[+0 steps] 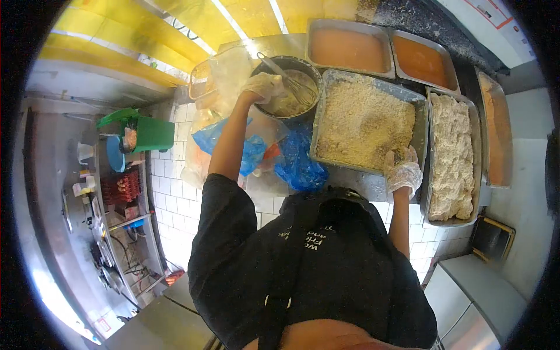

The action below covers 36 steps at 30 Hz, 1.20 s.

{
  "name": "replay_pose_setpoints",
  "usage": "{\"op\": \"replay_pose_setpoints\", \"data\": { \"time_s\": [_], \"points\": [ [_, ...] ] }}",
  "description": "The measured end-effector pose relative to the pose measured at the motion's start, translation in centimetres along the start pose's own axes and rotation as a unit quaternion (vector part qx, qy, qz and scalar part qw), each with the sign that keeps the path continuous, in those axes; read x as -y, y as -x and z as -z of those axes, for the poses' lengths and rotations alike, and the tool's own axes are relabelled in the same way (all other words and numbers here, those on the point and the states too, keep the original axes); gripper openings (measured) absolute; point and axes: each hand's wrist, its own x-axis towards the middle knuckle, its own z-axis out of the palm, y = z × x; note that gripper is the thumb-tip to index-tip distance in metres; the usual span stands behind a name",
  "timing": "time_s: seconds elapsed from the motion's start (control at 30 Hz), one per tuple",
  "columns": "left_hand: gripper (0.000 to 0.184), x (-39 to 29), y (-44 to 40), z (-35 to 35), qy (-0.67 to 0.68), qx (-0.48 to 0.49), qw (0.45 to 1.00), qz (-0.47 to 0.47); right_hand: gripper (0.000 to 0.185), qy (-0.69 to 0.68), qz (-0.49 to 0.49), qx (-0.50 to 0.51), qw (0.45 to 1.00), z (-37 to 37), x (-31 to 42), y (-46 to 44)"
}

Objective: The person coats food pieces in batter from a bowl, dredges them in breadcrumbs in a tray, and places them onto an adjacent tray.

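My left hand [263, 87], in a clear plastic glove, is over the left rim of a dark pot [315, 111]. Its fingers point into the pot and are too blurred to make out. A wire whisk [298, 87] leans in the pot, its handle passing just above that hand, and pale batter covers the bottom. At the near right corner of a metal tray, my gloved right hand [403, 174] has its fingers spread at the edge of the crumbly breading [367, 119]. I cannot make out anything held in it.
Right of the breading stands a long tray of coated pieces [452, 157]. Two trays of orange liquid [350, 49] sit at the back, another tray [496, 128] far right. Blue plastic bags [300, 160] lie before the pot. A green bin [154, 134] and shelving stand left.
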Motion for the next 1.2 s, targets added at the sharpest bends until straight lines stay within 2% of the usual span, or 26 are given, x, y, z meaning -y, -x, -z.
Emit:
{"op": "replay_pose_setpoints", "data": {
  "time_s": [0.07,0.13,0.17,0.23,0.27,0.33,0.37,0.4,0.43,0.47,0.53,0.6,0.67,0.7,0.73,0.77,0.8,0.87,0.9,0.97,1.0,1.07,1.1,1.13,1.17,1.2],
  "points": [
    [0.022,-0.1,-0.1,-0.7,-0.014,-0.024,1.0,0.005,0.051,-0.005,0.0,0.012,1.0,0.0,-0.1,-0.1],
    [0.021,0.8,-0.1,-2.5,-0.11,-0.041,0.99,-0.082,0.05,-0.01,0.0,0.024,1.0,0.2,-0.2,-0.1],
    [0.021,1.1,0.1,-3.3,-0.111,-0.04,0.989,-0.084,0.049,-0.024,-0.012,0.048,0.998,0.4,-0.1,-0.2],
    [0.031,1.5,0.3,-4.2,0.164,-0.094,0.98,0.055,0.049,-0.04,-0.027,0.071,0.996,0.6,-0.1,-0.4],
    [0.031,1.2,0.5,-2.8,0.162,-0.095,0.981,0.053,0.056,-0.023,-0.05,0.1,0.993,0.7,-0.1,-0.5],
    [0.032,-0.4,1.8,0.9,-0.018,-0.173,0.97,-0.168,0.063,-0.007,-0.074,0.13,0.989,1.2,0.0,-0.5],
    [0.032,-0.8,1.9,0.9,-0.02,-0.173,0.97,-0.17,0.062,-0.004,-0.063,0.125,0.99,1.6,0.4,-0.6],
    [0.032,-1.4,1.8,0.8,0.076,-0.132,0.988,-0.029,0.061,0.001,-0.052,0.12,0.991,1.8,0.5,-0.6],
    [0.033,-2.0,1.9,0.7,0.17,-0.087,0.975,0.112,0.061,0.0,-0.052,0.12,0.991,1.7,0.5,-0.6],
    [0.033,-3.1,2.2,1.4,0.169,-0.088,0.975,0.113,0.06,-0.024,-0.038,0.104,0.994,1.4,0.6,-0.7],
    [0.029,-5.1,2.7,3.7,0.412,-0.122,0.893,0.129,0.059,-0.052,-0.024,0.083,0.995,2.1,2.2,-1.7],
    [0.025,-4.7,2.3,2.2,0.359,-0.158,0.914,0.105,0.056,-0.147,0.018,0.152,0.977,4.6,6.7,-3.0],
    [0.033,-5.4,2.0,2.6,0.309,-0.197,0.927,0.077,0.049,-0.218,0.168,0.104,0.956,1.1,9.3,-5.0],
    [0.023,-6.7,2.3,4.2,0.287,-0.229,0.929,0.041,0.053,-0.235,0.184,0.153,0.942,2.2,12.1,-6.4],
    [0.022,-7.3,2.5,5.3,0.264,-0.262,0.928,0.006,0.057,-0.252,0.2,0.201,0.925,3.4,15.4,-7.8],
    [0.022,-7.1,2.3,4.4,0.265,-0.263,0.928,0.004,0.056,-0.271,0.235,0.138,0.923,1.2,17.7,-8.9],
    [0.023,-6.6,2.1,2.8,0.366,-0.25,0.896,0.017,0.056,-0.288,0.27,0.075,0.915,-0.8,19.9,-9.8],
    [0.024,-6.1,1.8,2.4,0.461,-0.238,0.854,0.028,0.054,-0.277,0.222,0.166,0.92,0.0,24.4,-11.4],
    [0.021,-6.3,2.0,2.7,0.479,-0.196,0.847,0.117,0.054,-0.277,0.224,0.163,0.92,-0.3,25.9,-12.1],
    [0.019,-6.6,2.2,3.3,0.445,-0.224,0.854,0.147,0.048,-0.2,0.266,0.267,0.905,-1.5,28.5,-13.1],
    [0.024,-7.0,2.4,4.0,0.428,-0.236,0.857,0.163,0.048,-0.201,0.269,0.265,0.904,-3.2,29.2,-13.5],
    [0.043,-7.3,2.2,5.4,0.586,-0.242,0.729,0.26,0.043,-0.329,0.317,0.326,0.828,-7.8,30.0,-13.9],
    [0.047,-6.5,2.0,4.8,0.582,-0.267,0.723,0.26,0.037,-0.333,0.374,0.254,0.827,-11.9,30.2,-14.1],
    [0.047,-6.3,2.3,5.7,0.583,-0.268,0.721,0.263,0.037,-0.332,0.376,0.257,0.826,-13.6,30.3,-13.9],
    [0.045,-6.3,2.6,7.5,0.604,-0.207,0.709,0.299,0.039,-0.484,0.252,0.351,0.761,-14.9,30.3,-13.7],
    [0.043,-6.3,2.8,8.3,0.622,-0.144,0.694,0.333,0.041,-0.609,0.111,0.428,0.658,-14.7,30.5,-13.4]
  ]
}}
